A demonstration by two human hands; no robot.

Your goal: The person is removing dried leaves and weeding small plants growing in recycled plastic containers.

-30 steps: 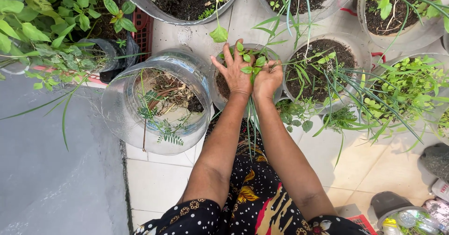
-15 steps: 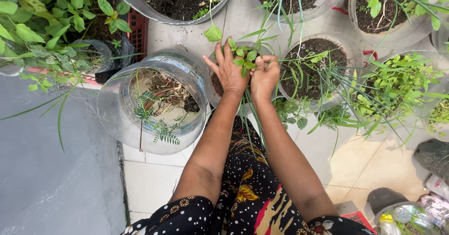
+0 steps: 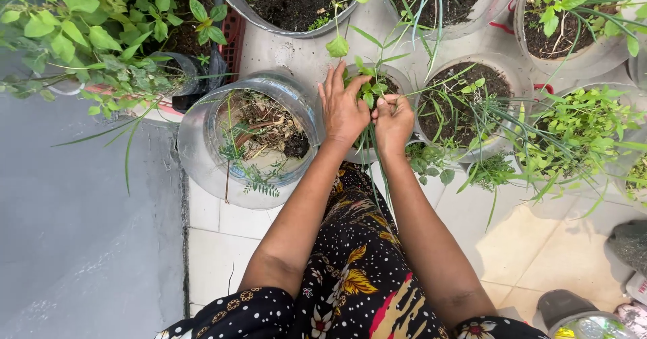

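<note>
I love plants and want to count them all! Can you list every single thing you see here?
small seedling pot: one, clear, soil inside, under both hands
seedling: one, green, between the hands
tipped jar: one, clear, dry leaves inside, left of the hands
soil pots: several, clear, across the top and right
leafy plants: many, green, top left
red crate: one, behind the jar
floor tiles: white, below
dress: black, dotted, flowered
left hand: flat on the small pot
right hand: pinching at the seedling

Glossy clear plastic pot (image 3: 202,157), crumbly soil (image 3: 458,89)
</note>
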